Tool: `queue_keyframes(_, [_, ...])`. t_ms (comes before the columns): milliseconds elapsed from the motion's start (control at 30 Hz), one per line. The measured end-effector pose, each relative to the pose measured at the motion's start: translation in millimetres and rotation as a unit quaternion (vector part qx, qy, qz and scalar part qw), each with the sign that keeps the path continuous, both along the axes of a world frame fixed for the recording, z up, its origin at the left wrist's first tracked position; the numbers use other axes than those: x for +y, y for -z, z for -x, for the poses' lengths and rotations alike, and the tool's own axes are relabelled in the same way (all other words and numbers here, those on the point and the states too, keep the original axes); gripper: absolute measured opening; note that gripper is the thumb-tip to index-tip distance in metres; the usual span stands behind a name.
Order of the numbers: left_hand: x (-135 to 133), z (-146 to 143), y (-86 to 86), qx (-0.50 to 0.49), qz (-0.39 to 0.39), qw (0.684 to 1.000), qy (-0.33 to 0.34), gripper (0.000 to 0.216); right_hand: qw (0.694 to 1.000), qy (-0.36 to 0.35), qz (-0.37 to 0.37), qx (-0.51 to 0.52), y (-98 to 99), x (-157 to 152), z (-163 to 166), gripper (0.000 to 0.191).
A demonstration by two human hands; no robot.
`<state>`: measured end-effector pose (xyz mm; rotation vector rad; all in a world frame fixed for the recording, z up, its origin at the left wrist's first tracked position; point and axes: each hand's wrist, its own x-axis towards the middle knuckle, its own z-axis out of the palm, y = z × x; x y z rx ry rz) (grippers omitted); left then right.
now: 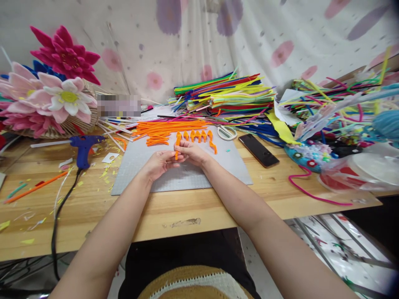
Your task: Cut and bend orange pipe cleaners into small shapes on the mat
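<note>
Between both hands, over the grey cutting mat (193, 178), I hold an orange pipe cleaner piece (177, 154) upright. My left hand (162, 164) pinches its lower part with the fingertips. My right hand (191, 151) grips it a little higher, fingers closed. Just beyond my hands, several orange shaped pipe cleaner pieces (198, 135) stand in a row, each with a wide top and a narrow stem. Left of them lie short cut orange pipe cleaners (158, 139), and behind these are longer orange pipe cleaners (174, 126).
White-handled scissors (227, 133) and a black phone (258, 150) lie right of the row. A blue glue gun (82, 147) stands at left, near fuzzy flowers (67, 54). Bundles of coloured pipe cleaners (230, 95) line the back. A plastic-wrapped roll (364, 170) sits at right.
</note>
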<state>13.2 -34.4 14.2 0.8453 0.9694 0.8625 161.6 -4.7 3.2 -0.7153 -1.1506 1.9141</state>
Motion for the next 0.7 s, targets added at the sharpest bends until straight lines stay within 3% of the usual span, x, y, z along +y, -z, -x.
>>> queue_keyframes(700, [-2.9, 0.0, -2.9, 0.022, -0.006, 1.000, -0.002, 0.013, 1.000, -0.008, 0.001, -0.002, 0.9, 1.0, -0.9, 0.031])
